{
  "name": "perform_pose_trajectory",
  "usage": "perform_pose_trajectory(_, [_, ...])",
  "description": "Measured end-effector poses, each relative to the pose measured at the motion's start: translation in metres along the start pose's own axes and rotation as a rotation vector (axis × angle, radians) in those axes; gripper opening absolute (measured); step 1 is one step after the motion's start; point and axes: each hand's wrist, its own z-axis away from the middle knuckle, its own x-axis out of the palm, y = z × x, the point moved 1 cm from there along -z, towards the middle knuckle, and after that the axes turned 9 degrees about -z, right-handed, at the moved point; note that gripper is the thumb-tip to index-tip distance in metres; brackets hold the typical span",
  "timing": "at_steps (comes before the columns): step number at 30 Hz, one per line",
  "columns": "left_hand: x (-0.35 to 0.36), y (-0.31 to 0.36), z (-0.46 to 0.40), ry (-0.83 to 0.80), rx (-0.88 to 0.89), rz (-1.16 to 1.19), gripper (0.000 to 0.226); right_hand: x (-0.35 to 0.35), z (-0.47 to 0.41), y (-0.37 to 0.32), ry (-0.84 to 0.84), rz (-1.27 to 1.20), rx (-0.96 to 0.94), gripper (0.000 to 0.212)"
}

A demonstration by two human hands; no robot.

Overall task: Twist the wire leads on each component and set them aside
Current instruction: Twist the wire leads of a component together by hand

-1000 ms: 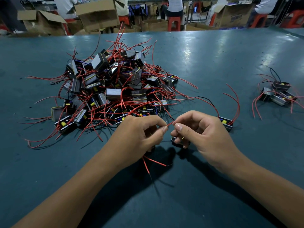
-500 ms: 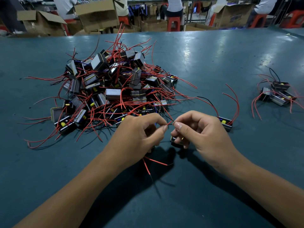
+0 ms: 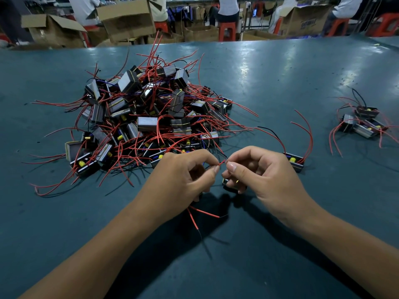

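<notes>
1. The left hand (image 3: 183, 180) sits just below the middle of the view, its fingers curled, thumb and forefinger pinching the red wire lead (image 3: 222, 162) at its tip.
2. The right hand (image 3: 263, 178) is just beside it at 3 o'clock, thumb and forefinger pinching the same lead from the other side; the two pinches almost touch.
3. The lower fingers of the right hand curl round a small black component (image 3: 232, 184), mostly hidden beneath the hand; I cannot tell whether it rests on the table.
4. Two more red leads (image 3: 203, 212) stick out from under the left hand toward 6 o'clock, ending in thin bare tips.
5. A large pile of components (image 3: 146, 117), dark blocks with yellow parts and tangled red leads, lies at 11 o'clock from the hands, on the green table (image 3: 280, 83). Its near edge reaches just beside the left knuckles.
6. One single component (image 3: 294, 161) lies just behind the right hand at 2 o'clock, its red and black leads arching upward.
7. A small group of components (image 3: 362, 124) lies well apart at 3 o'clock, near the right edge of the view.
8. Along the far edge at 12 o'clock stand open cardboard boxes (image 3: 127, 18) and red stools (image 3: 226, 31), with seated people in pale tops.
</notes>
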Motion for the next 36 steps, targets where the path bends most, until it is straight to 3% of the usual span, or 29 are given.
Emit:
perform_pose_trajectory(22, [0.003,0.004,0.001,0.025,-0.029,0.034,0.008,0.003,-0.001,-0.001,0.037,-0.08,0.043,0.006])
perform_pose_trajectory(31, [0.003,0.008,0.001,0.003,-0.022,0.022,0.007,0.004,-0.002,0.001,0.024,-0.08,0.001,0.013])
perform_pose_trajectory(36, [0.003,0.011,0.001,0.01,-0.019,0.019,0.007,0.003,-0.003,0.003,0.034,-0.081,-0.039,0.007])
